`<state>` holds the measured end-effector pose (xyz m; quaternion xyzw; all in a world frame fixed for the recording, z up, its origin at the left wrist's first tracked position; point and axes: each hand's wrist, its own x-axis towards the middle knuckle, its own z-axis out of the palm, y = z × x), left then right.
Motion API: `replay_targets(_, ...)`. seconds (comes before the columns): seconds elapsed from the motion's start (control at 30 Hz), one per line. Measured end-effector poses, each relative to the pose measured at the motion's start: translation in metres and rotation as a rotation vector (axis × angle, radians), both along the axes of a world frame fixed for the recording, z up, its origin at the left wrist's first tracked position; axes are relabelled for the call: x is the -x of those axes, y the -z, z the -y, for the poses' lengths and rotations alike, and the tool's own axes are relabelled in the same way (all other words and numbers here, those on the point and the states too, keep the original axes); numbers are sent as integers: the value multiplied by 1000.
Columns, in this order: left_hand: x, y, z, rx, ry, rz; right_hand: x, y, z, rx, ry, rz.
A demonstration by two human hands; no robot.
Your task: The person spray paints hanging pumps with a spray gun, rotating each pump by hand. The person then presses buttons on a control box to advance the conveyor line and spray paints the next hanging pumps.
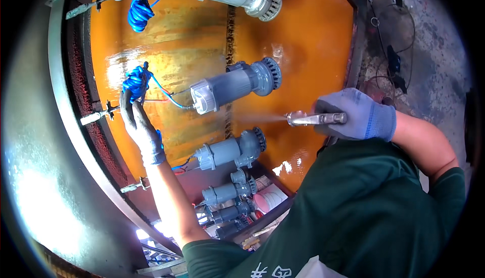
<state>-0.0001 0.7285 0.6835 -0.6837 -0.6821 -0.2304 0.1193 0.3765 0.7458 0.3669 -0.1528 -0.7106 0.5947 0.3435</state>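
Spraying grey pump housings hung before an orange-coated backboard.

Right hand [359,115], gloved, grip closed around a metal spray gun [316,119] at 3 o'clock; mist fans leftward toward the middle pump [235,83], near centre. Left hand [139,124], at 9 o'clock, grip pinched on the blue coiled cable [135,82] of that pump. Judgement: steady the cable so the housing cannot swing, hold the nozzle square, and keep mist clear of the lower pump [232,149].
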Motion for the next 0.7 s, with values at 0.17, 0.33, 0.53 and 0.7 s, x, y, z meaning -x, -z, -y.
replay_targets(0.17, 3, -1, 8, 17, -49, -53, 3, 1, -13, 343, 155, -83)
replay_targets(0.33, 8, 2, 19, 16, -96, -87, 4, 12, -7, 68, 40, -30)
replay_targets(0.53, 0, 5, 27, 24, -120, -98, 11, 22, -12, 373, 129, -101)
replay_targets(0.7, -2, 9, 40, -20, -188, -76, 15, 37, -2, 81, 46, 4)
